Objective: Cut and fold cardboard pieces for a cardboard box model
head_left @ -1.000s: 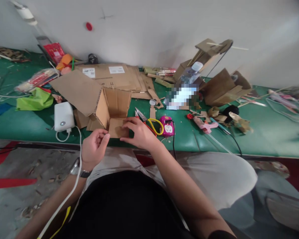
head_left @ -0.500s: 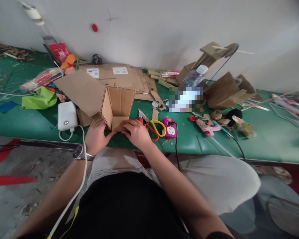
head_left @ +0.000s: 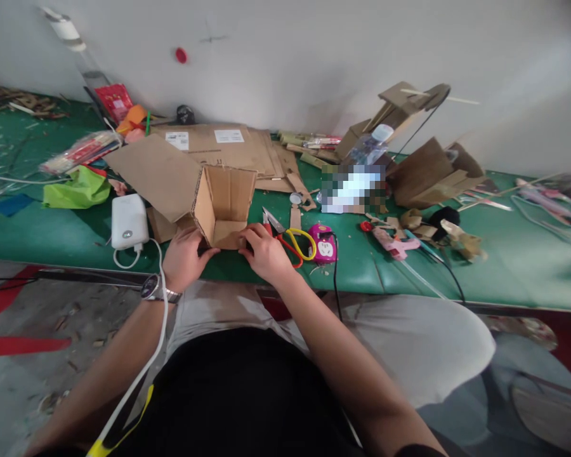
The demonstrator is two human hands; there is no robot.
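Note:
A partly built cardboard box (head_left: 231,193) stands upright at the table's front edge, with a left wall, a back wall and a bottom showing. My left hand (head_left: 185,257), with a watch on its wrist, is closed on the box's lower left side; some of its fingers are hidden behind that wall. At the right edge of the bottom, my right hand (head_left: 265,254) pinches the cardboard between thumb and fingers. Just beyond the right hand lie scissors (head_left: 302,244) with yellow and orange handles. A large cardboard flap (head_left: 157,171) lies left of the box.
Left of my hands is a white power bank (head_left: 129,222) whose cable runs over my left wrist. To the right are a pink power socket (head_left: 324,244) and a pink glue gun (head_left: 394,244). Cardboard sheets (head_left: 209,149), a plastic bottle (head_left: 374,146) and a cardboard construction (head_left: 433,171) stand behind.
My right hand has shifted slightly right along the box's bottom, and its fingers are more bent. The left hand and the box have hardly moved.

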